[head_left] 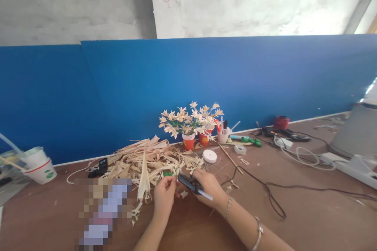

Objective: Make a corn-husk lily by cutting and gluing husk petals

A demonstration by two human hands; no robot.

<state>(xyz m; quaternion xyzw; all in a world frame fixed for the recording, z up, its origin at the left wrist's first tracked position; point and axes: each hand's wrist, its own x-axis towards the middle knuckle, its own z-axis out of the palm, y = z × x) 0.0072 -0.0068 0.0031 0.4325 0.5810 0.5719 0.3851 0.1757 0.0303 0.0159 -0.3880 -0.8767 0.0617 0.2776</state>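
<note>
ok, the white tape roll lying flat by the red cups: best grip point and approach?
Take the white tape roll across its outer rim, coming straight down from above. It lies flat on the brown table with its hole facing up, so opposite edges are exposed. Come in from the near right: dried straw strips crowd its left and the red paper cups stand behind it.

Sleeves: none, both forearms bare
Right wrist: thin silver chain bracelet [229, 205]
Right forearm: plain silver metal bangle [258, 232], lower right of frame

Bright daylight enters from the upper right (glare there), edges bend fisheye-style, and a pixelated patch sits lower left.
</note>
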